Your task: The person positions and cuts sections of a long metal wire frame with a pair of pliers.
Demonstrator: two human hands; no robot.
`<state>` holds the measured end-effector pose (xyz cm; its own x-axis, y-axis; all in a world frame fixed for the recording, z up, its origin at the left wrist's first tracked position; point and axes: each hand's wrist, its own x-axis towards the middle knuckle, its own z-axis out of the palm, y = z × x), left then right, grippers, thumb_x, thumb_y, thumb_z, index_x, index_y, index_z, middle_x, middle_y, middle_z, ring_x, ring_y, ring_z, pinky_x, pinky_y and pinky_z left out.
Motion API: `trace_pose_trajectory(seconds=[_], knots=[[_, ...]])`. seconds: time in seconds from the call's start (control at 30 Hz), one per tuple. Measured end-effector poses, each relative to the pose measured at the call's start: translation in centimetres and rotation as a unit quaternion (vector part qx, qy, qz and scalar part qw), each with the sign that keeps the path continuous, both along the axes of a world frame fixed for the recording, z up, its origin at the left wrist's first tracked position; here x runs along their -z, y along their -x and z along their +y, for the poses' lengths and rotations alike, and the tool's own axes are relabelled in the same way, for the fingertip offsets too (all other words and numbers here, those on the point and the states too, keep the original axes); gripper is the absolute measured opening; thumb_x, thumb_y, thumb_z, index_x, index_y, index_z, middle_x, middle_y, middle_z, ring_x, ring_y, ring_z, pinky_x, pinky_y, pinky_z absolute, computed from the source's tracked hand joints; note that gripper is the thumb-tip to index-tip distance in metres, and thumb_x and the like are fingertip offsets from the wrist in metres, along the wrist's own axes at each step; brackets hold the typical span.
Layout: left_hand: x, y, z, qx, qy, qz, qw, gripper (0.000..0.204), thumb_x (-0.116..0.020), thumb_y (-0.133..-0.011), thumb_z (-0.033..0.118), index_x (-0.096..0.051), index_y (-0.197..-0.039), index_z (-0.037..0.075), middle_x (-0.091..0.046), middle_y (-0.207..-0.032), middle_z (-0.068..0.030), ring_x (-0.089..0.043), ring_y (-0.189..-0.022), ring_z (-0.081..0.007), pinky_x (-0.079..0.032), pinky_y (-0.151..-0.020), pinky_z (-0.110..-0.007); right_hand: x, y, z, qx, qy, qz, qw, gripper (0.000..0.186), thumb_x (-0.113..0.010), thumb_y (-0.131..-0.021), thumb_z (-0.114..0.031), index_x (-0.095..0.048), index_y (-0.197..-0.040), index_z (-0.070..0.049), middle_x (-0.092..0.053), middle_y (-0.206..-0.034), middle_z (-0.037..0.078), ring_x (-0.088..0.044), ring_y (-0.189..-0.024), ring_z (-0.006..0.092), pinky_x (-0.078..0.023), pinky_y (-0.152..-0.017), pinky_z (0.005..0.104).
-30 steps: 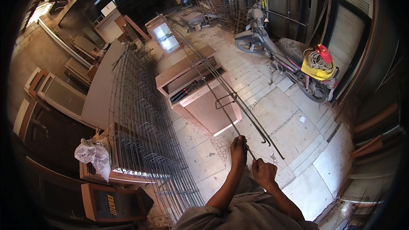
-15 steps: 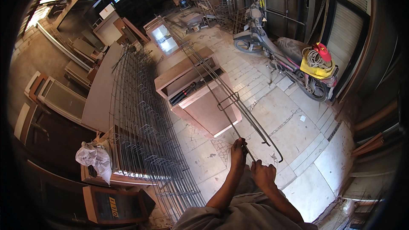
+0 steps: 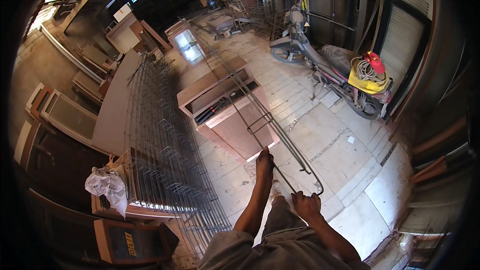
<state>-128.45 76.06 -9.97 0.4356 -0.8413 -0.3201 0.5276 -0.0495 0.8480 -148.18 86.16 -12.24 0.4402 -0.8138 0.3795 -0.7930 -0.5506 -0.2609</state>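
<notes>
A long, narrow rebar cage [image 3: 292,148] of thin steel rods joined by wire stirrups slants from my hands toward the far end of the room. Its middle lies across the top of a pinkish wooden cabinet [image 3: 235,136]. My left hand [image 3: 264,163] is wrapped round the cage's left rod, just in front of the cabinet. Closer to my body, my right hand [image 3: 306,205] is closed on the near end of that same rod. The bent ends of the other rods stick out to the right, beyond my hands. Dark-handled tools [image 3: 211,110] sit in the cabinet's open top.
Several finished rebar cages [image 3: 167,155] are stacked on my left, beside a white plastic bag [image 3: 107,187]. A motorcycle [image 3: 330,70] carrying coiled rope [image 3: 367,70] stands at the right. Behind the cabinet leans a framed mirror [image 3: 190,46]. The floor is pale tile.
My left hand has moved forward and left along the rod, so my hands are farther apart. The near end of the cage has shifted slightly left. One of my feet now shows below.
</notes>
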Motion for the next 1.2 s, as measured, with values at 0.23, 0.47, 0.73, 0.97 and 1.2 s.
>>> trace_pose_trajectory(seconds=[0.23, 0.47, 0.73, 0.97, 1.2], knots=[[1.0, 1.6, 2.3, -0.002, 0.0, -0.021, 1.0, 0.031, -0.051, -0.095, 0.039, -0.049, -0.077, 0.013, -0.038, -0.057, 0.0055, -0.03, -0.047, -0.0054, -0.023, -0.044, -0.023, 1.9, 2.6, 1.1, -0.021, 0.024, 0.01, 0.999, 0.027, -0.06, -0.084, -0.028, -0.051, -0.065, -0.012, -0.052, -0.042, 0.006, -0.053, -0.035, 0.0225, -0.043, -0.046, 0.0371], [2.3, -0.4, 2.7, -0.03, -0.049, -0.046, 0.997, 0.036, -0.051, -0.094, 0.042, -0.051, -0.074, 0.012, -0.039, -0.053, 0.0042, -0.033, -0.045, -0.0069, -0.024, -0.042, -0.023, -0.9, 0.0, 4.8, -0.043, -0.105, 0.063, 0.992, 0.028, -0.059, -0.084, -0.033, -0.057, -0.083, -0.006, -0.058, -0.049, 0.009, -0.059, -0.042, 0.0254, -0.048, -0.051, 0.0402], [1.8, -0.1, 3.3, -0.131, -0.073, -0.204, 0.967, 0.047, -0.051, -0.095, 0.039, -0.042, -0.059, 0.011, -0.037, -0.049, 0.0029, -0.033, -0.044, -0.0068, -0.027, -0.044, -0.025, -10.5, 2.3, 0.3, -0.194, -0.183, -0.06, 0.962, 0.03, -0.063, -0.083, -0.033, -0.061, -0.09, -0.004, -0.064, -0.075, 0.012, -0.064, -0.059, 0.0267, -0.05, -0.052, 0.0381], [1.3, 0.8, 2.4, -0.123, -0.156, -0.216, 0.956, 0.044, -0.062, -0.088, 0.041, -0.05, -0.063, 0.007, -0.045, -0.049, 0.0009, -0.041, -0.041, -0.0066, -0.031, -0.043, -0.024, -14.3, 8.9, -7.5, -0.082, -0.261, -0.273, 0.922, 0.02, -0.062, -0.086, -0.021, -0.06, -0.076, -0.003, -0.056, -0.06, 0.006, -0.053, -0.048, 0.0129, -0.04, -0.047, 0.0257], [-0.4, 3.2, 5.2, -0.087, -0.187, -0.188, 0.96, 0.027, -0.069, -0.084, 0.026, -0.052, -0.079, 0.005, -0.052, -0.064, 0.0011, -0.041, -0.06, -0.0056, -0.033, -0.054, -0.024, -9.2, 11.7, -17.0, -0.007, -0.506, -0.211, 0.836, 0.017, -0.058, -0.091, -0.018, -0.06, -0.091, -0.001, -0.061, -0.072, 0.008, -0.057, -0.06, 0.0132, -0.044, -0.055, 0.0266]])
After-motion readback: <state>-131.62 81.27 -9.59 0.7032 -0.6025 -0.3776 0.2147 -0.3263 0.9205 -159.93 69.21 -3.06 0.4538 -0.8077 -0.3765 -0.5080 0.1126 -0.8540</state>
